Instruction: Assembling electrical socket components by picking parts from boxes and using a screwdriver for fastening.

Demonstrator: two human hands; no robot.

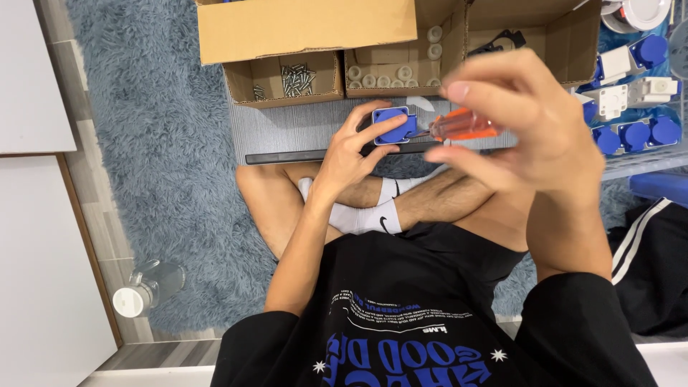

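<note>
Cardboard boxes (308, 32) stood open on the blue rug (165, 143), one holding screws (296, 79). The seated person's right hand (527, 125) was closed round an orange-handled screwdriver (462, 125), its tip at a blue socket cover (395, 125) gripped over the lap by the left hand (347, 154).

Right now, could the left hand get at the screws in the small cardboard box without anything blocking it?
Probably not freely: the left hand holds the blue socket part. The screws lie open-topped just beyond it.

cardboard boxes (308, 32), screws (295, 79), shaggy rug (165, 150)
</note>
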